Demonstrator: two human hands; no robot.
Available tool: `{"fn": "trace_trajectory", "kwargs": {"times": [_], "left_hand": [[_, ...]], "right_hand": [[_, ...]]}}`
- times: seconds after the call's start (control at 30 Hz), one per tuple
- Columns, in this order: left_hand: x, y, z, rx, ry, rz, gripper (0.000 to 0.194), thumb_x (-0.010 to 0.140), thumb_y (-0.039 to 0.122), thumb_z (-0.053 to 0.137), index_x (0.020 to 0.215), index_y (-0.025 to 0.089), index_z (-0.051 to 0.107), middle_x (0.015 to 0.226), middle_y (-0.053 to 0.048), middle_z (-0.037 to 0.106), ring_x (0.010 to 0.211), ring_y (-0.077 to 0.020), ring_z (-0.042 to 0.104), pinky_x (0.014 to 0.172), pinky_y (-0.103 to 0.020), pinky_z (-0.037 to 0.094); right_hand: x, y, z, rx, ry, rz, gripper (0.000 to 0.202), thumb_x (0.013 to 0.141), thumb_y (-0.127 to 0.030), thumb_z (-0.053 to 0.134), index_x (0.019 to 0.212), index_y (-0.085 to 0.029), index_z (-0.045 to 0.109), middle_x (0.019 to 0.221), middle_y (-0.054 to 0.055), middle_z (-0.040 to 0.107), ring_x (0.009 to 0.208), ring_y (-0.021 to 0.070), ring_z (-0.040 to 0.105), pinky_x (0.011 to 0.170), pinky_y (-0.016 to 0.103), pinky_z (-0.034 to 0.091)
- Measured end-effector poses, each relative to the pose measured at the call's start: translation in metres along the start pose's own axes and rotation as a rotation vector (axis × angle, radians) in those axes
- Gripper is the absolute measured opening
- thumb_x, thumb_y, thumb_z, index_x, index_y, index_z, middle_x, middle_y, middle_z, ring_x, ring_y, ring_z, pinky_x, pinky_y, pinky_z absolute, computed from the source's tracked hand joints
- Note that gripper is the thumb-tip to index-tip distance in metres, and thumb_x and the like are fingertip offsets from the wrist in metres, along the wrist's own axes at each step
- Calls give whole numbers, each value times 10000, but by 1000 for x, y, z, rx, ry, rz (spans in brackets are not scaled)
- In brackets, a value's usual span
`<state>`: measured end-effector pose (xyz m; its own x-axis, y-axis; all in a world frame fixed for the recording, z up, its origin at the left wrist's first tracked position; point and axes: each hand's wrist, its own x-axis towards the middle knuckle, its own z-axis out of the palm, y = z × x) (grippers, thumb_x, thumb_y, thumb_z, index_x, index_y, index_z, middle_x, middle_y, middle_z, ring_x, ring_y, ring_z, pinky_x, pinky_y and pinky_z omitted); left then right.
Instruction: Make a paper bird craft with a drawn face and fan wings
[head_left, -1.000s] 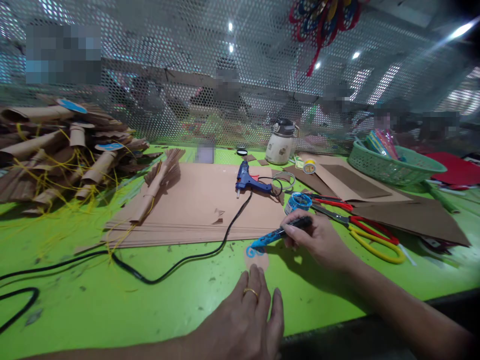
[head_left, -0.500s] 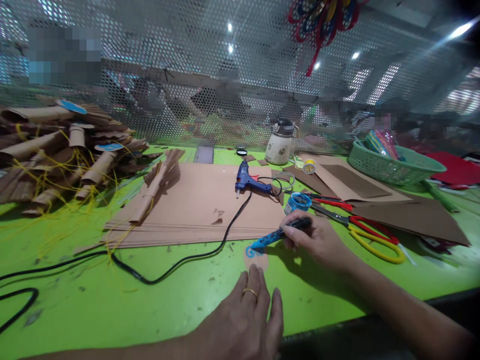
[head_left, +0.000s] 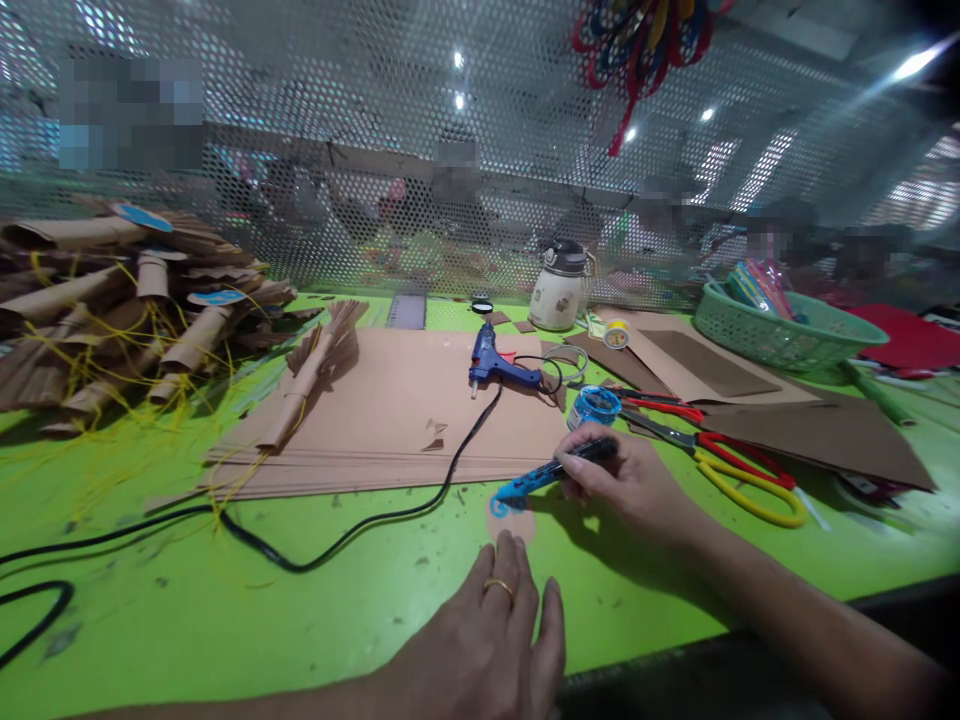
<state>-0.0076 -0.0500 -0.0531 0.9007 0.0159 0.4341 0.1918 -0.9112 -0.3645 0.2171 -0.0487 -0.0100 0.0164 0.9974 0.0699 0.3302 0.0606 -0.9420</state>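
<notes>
My right hand (head_left: 626, 480) is closed around a blue-smeared paintbrush (head_left: 536, 482) with a dark back end. The brush tip touches the upper part of a small round brown paper disc (head_left: 512, 522), where blue curled strokes (head_left: 499, 505) show. The fingertips of my left hand (head_left: 502, 610) lie flat on the near edge of the disc, fingers stretched out, a ring on one of them. Just beyond my right hand stands an open pot of blue paint (head_left: 595, 405).
A blue glue gun (head_left: 495, 362) lies on stacked brown paper (head_left: 397, 400), its black cord (head_left: 300, 567) crossing the green table. Scissors (head_left: 750, 475) lie right, near a green basket (head_left: 787, 335). Rolled paper pieces (head_left: 187, 340) are piled left. A bottle (head_left: 556, 290) stands behind.
The brush tip has shifted slightly along the blue strokes, and the brush lies a little lower. My left hand stays in place on the disc.
</notes>
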Motion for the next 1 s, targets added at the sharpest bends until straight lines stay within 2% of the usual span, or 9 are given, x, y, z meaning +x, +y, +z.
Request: {"fn": "trace_trajectory", "kwargs": {"times": [0.17,0.43,0.77,0.9,1.0], "left_hand": [[0,0,0,10,-12,-15,513,953,487,500,1180,28,542,1044,-264,702,1053,-365,671,901,-474,510],[-1,1,-5,-6,-55,-21,528,958,486,500,1212,25,536,1092,-273,685,1099,-360,646,935,-477,484],[1,1,-3,-3,-32,-27,504,960,466,500,1192,20,542,1077,-284,686,1084,-387,653,909,-480,506],[2,0,-4,-1,-4,-30,496,951,463,511,1168,18,549,1047,-279,697,1052,-388,670,884,-471,534],[1,1,-4,-10,-27,-32,495,954,455,510,1186,18,540,1066,-281,690,1079,-387,658,904,-476,530]], "right_hand": [[0,-1,-2,-34,5,-15,189,890,-364,596,848,-181,576,599,-19,588,522,121,520,512,254,437],[1,-1,-3,-11,72,1,229,879,-409,615,825,-189,582,588,-2,632,511,129,543,517,266,450],[0,-2,2,19,-14,-3,229,863,-409,635,852,-184,593,618,-4,621,534,125,546,517,266,459],[0,-1,0,10,2,-15,215,880,-398,617,855,-185,593,612,-7,615,538,125,540,517,265,450],[1,0,0,10,20,-12,213,887,-395,609,872,-182,593,618,-1,628,546,129,552,527,270,460]]}}
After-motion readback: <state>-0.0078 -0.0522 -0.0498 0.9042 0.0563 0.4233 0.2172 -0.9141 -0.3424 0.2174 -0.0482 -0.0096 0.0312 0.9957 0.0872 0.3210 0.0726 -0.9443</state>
